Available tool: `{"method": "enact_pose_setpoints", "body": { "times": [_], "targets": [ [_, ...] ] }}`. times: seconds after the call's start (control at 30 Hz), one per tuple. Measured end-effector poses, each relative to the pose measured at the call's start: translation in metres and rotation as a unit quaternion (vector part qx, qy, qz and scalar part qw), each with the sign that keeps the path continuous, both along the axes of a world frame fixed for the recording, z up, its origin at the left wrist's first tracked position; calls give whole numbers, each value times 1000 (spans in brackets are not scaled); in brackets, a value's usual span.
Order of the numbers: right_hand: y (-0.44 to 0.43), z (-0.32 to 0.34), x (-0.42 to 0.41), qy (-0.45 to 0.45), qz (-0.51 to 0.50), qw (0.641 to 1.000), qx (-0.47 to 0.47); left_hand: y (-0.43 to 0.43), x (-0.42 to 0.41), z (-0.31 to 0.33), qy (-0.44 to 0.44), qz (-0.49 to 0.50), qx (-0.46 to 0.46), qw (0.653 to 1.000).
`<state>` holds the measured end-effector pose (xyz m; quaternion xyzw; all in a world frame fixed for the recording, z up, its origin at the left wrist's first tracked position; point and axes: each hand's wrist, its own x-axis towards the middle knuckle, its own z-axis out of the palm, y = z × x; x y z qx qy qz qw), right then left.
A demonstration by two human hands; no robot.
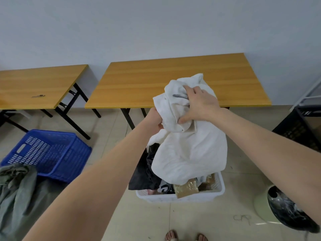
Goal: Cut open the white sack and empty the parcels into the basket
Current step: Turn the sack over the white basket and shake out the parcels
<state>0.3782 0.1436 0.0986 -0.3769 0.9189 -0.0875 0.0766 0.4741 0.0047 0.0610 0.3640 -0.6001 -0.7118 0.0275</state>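
White sack hangs bunched in both hands, its slack body drooping below the fingers onto the white basket on the floor. The right hand curls round the gathered top. The left hand grips the left edge, its fingers mostly hidden. Brown and black parcels lie in the basket directly beneath. A wooden bench stands beyond the fingers.

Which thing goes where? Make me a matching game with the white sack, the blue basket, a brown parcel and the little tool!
Things:
1 white sack
2 blue basket
3 brown parcel
4 little tool

Places:
A on the left table
B in the white basket
C gripped by the left hand and right hand
D beside the grey cloth

Pairs: 1-C, 2-D, 3-B, 4-A
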Motion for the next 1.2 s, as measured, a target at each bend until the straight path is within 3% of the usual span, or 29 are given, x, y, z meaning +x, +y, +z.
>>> {"method": "enact_pose_setpoints", "body": {
  "times": [0.17,0.27,0.33,0.4,0.47,0.63,0.93,1.2],
  "targets": [
    [-6,-7,-3,57,-46,993,-87,-1,7,9,16,-91,-70,993],
    [0,11,-15,72,-89,988,-105,-17,10,11,10,-22,-125,992],
    [6,16,-20,89,-87,990,-61,-28,16,9,-47,15,-209,977],
    [11,15,-25,110,-77,990,-39,-33,26,4,-112,-18,-255,960],
    [14,19,-33,142,-95,982,-81,-32,34,1,-139,-59,-238,959],
    [14,32,-41,198,-89,975,-50,-14,29,5,-118,-147,-227,955],
    [16,44,-36,170,-70,978,-94,-14,13,-6,-75,-114,-198,971],
    [22,50,-35,156,-67,980,-107,-26,15,-28,-125,-89,-266,952]
  ]
}}
